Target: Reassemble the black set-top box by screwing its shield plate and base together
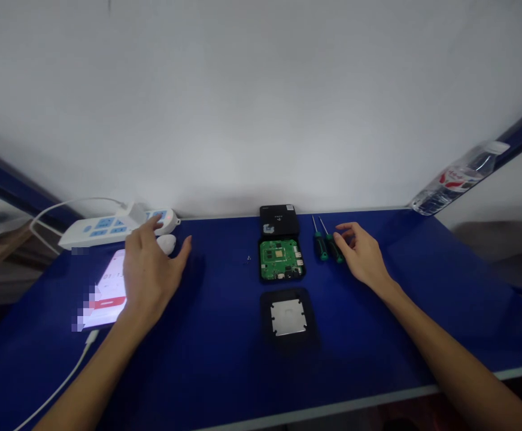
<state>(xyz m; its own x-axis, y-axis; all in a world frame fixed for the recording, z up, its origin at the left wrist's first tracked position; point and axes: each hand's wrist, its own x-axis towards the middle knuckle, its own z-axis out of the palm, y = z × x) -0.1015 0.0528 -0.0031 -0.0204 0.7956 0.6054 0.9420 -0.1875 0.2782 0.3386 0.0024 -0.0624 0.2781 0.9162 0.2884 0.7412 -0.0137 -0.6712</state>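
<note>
Risk check: right hand (363,254) sits with fingers loosely curled and apart, tips touching or just beside the two green-handled slim screwdrivers (328,242) lying side by side on the blue tabletop (225,335); nothing pinched, contact too small to confirm. Round handles will likely roll if I nudge them, and a rolling tip could skate left onto the bare green square circuit board (281,259) seated in its black tray, just beside them. Board is exposed, so a sleeve or tool drag across the chips is the main hazard. Tiny dark specks (249,258) left of the board look like loose screws, can't be sure; easy to sweep off with a forearm. Black square cover with silver metal plate (288,317) lies nearer to me, right in the arm path. Black square lid (279,220) sits behind the board. Left hand (149,272) hovers with fingers spread, holding nothing, over the lit phone (106,290) and a white oval object (166,243), near the white power strip (117,226); its white cable (63,383) could snag my wrist.
</note>
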